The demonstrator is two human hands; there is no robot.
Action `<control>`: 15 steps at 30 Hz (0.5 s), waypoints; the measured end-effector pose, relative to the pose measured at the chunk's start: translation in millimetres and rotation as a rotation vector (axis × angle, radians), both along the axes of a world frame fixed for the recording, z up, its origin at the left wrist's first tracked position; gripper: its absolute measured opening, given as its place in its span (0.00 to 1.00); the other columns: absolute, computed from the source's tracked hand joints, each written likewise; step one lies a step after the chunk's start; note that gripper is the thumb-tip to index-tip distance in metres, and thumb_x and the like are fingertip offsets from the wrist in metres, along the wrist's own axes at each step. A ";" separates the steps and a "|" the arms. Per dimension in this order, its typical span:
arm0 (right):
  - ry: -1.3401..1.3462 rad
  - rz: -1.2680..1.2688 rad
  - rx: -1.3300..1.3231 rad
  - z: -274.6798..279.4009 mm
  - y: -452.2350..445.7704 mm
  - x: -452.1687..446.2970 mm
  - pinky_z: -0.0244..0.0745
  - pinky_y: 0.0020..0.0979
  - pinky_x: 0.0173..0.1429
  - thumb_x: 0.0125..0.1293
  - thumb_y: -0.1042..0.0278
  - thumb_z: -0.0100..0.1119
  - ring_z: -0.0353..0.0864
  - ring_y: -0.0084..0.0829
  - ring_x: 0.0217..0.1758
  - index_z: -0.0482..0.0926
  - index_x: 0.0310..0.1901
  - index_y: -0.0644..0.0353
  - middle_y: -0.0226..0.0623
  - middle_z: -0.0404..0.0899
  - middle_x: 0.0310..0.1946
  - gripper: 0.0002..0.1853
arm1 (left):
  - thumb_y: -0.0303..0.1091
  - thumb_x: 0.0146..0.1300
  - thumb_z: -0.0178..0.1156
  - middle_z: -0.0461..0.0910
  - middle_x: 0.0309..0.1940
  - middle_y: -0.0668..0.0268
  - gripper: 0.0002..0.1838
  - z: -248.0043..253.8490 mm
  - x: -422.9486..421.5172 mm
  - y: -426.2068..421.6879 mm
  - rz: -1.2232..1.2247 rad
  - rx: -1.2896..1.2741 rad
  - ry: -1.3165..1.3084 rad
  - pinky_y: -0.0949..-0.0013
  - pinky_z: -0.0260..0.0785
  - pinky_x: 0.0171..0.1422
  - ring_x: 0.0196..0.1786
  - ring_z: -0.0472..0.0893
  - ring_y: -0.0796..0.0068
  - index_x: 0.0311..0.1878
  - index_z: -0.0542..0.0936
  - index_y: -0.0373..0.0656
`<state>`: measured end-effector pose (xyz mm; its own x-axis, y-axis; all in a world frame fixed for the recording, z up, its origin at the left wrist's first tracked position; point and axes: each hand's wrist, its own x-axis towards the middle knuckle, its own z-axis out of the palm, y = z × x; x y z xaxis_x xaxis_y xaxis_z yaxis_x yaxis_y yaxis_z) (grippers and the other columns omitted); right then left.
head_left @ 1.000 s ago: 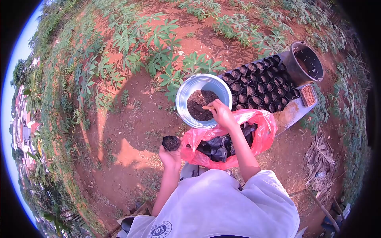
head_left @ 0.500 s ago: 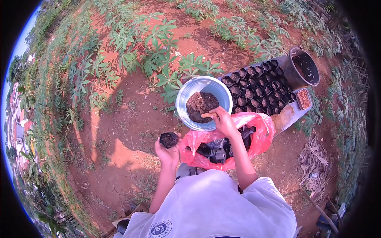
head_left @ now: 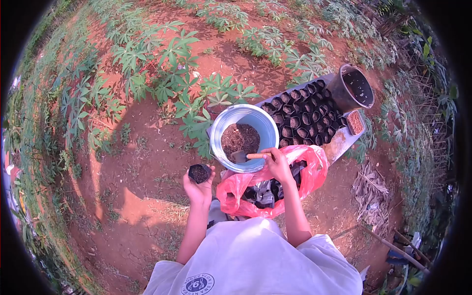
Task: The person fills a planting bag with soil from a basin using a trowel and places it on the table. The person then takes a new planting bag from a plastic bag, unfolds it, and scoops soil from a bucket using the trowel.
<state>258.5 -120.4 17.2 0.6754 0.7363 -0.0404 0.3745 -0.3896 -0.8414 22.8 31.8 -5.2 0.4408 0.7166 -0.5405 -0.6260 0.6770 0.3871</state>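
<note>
My left hand (head_left: 198,192) is wrapped round a small black plastic seedling bag (head_left: 200,173) filled with dark soil, held upright left of the bucket. Closed on the wooden handle of a small trowel (head_left: 257,155), my right hand (head_left: 278,167) is at the near right rim of a light blue bucket (head_left: 216,132). The trowel's grey blade points left, inside the bucket near its front wall. Dark crumbly soil (head_left: 242,137) covers the bucket's bottom. Below my right forearm, a pink plastic bag (head_left: 233,199) lies open with black bags inside.
Several rows of soil-filled black bags (head_left: 302,115) stand on a board (head_left: 339,144) at right. Behind them is a dark bucket (head_left: 338,93); beside them, a tray of reddish grains (head_left: 355,123). Leafy plants (head_left: 179,93) grow beyond. Dry leaves (head_left: 369,191) lie on the ground at right.
The whole view has shifted, with the board and buckets now further left and lower. More of the trowel's blade shows inside the bucket. Both hands keep their holds.
</note>
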 end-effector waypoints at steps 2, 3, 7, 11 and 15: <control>-0.009 -0.042 0.020 0.1 0.7 -4.1 0.71 0.26 0.40 0.69 0.76 0.58 0.74 0.22 0.34 0.80 0.48 0.66 0.34 0.78 0.33 0.09 | 0.50 0.71 0.38 0.81 0.46 0.48 0.28 -0.2 -1.6 8.2 -0.019 -0.005 0.003 0.53 0.79 0.50 0.50 0.82 0.49 0.53 0.74 0.32; -0.011 -0.050 0.020 -1.2 0.1 -5.0 0.71 0.26 0.40 0.69 0.76 0.58 0.74 0.22 0.34 0.80 0.48 0.66 0.34 0.78 0.33 0.09 | 0.50 0.71 0.38 0.81 0.46 0.48 0.28 -0.2 -2.4 11.6 -0.031 -0.008 0.009 0.53 0.79 0.50 0.50 0.82 0.49 0.53 0.74 0.32; 0.090 -0.115 -0.023 -1.3 -3.0 -9.7 0.71 0.25 0.40 0.70 0.74 0.58 0.73 0.20 0.33 0.80 0.48 0.66 0.30 0.78 0.29 0.08 | 0.50 0.71 0.38 0.81 0.46 0.48 0.28 -3.9 -6.3 23.3 -0.066 -0.004 0.002 0.53 0.79 0.51 0.50 0.82 0.49 0.53 0.74 0.32; 0.098 -0.162 -0.054 -12.4 -9.7 -12.0 0.74 0.30 0.45 0.71 0.74 0.57 0.80 0.28 0.37 0.80 0.48 0.67 0.40 0.82 0.33 0.09 | 0.50 0.72 0.41 0.82 0.45 0.50 0.25 -8.2 -5.9 30.0 -0.111 0.001 -0.004 0.54 0.78 0.51 0.49 0.83 0.49 0.51 0.75 0.36; 0.096 -0.174 -0.052 -15.7 -13.6 -14.9 0.74 0.29 0.43 0.72 0.74 0.56 0.80 0.26 0.36 0.80 0.49 0.68 0.38 0.81 0.32 0.09 | 0.50 0.72 0.41 0.82 0.44 0.50 0.25 -4.0 0.1 31.5 -0.150 -0.005 0.016 0.54 0.77 0.52 0.50 0.82 0.50 0.51 0.75 0.36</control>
